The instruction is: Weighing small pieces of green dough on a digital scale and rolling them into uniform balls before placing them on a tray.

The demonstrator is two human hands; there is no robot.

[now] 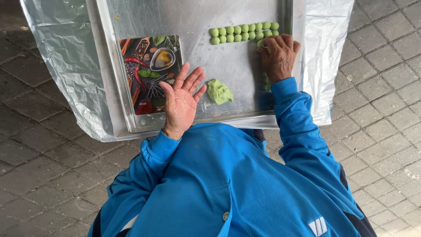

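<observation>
My left hand (182, 101) hovers palm up with fingers spread over the near edge of a metal tray (193, 17), empty, beside a lump of green dough (219, 91). My right hand (278, 55) rests fingers-down at the tray's right side, its fingertips on a small green dough ball (261, 43) at the end of two rows of green dough balls (243, 32). More green balls (266, 81) show partly under the right wrist. Both arms wear blue sleeves.
A printed cutting board (149, 72) with pictures of spices lies on the tray's left part. The tray sits on a clear plastic sheet (66, 57) spread over grey paving stones (386, 87). My blue jacket fills the lower view.
</observation>
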